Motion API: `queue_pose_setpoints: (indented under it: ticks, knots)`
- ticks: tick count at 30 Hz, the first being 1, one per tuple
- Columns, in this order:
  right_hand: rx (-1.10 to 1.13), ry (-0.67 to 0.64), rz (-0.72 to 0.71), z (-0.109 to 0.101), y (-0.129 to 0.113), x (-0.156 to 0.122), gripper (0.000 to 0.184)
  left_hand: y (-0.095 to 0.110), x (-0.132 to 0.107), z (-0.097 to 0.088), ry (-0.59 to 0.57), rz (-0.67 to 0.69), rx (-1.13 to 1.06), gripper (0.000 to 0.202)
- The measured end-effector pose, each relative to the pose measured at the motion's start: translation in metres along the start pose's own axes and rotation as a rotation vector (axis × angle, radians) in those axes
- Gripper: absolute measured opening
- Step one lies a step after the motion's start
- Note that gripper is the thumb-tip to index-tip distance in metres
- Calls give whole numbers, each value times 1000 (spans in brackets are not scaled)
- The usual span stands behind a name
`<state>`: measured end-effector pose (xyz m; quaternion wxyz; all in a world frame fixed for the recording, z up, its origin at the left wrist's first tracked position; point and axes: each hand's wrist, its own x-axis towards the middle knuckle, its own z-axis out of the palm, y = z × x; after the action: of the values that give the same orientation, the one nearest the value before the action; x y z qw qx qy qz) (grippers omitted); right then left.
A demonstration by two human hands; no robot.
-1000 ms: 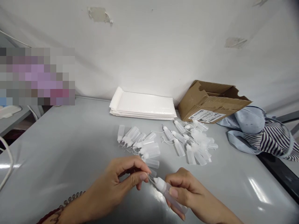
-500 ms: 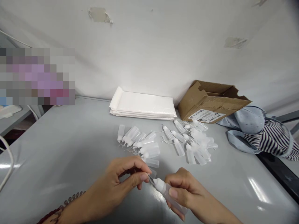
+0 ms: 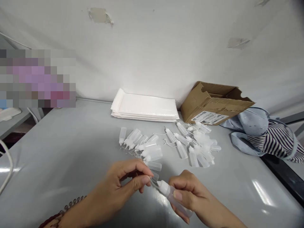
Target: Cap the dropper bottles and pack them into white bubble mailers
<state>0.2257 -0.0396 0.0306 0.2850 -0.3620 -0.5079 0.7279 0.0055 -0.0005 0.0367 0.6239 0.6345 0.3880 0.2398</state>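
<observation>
My right hand is wrapped round a translucent squeeze bottle, tilted with its white top pointing up and left. A thin needle tip and a thin strap reach from the top towards my left hand. The thumb and forefinger of that hand are pinched on the strap's far end; any cap there is hidden by the fingertips. Just beyond my left hand lies a group of similar bottles, nozzles mostly facing left. Another loose pile of such bottles lies farther right.
White padded envelopes are stacked against the wall. An open cardboard box with a label stands to their right. Beside it lie a light blue cloth and striped fabric. A white cable hangs at the left of the grey table.
The bottle in my right hand has shifted slightly right and down, away from my left fingertips. My left hand keeps its pinch almost in place.
</observation>
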Motion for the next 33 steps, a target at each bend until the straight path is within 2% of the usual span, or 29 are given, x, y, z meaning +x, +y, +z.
queue_pose_setpoints:
  ticks: [16,27,33]
  knots:
    - [-29,0,47,0,-4,2,47,3,0,0,34,86,81,15]
    - [-24,83,140,0,-3,3,46,1,-1,4,118,346,302,15]
    - [-194,121,164,0,-6,2,47,-7,-1,4,128,412,365,17]
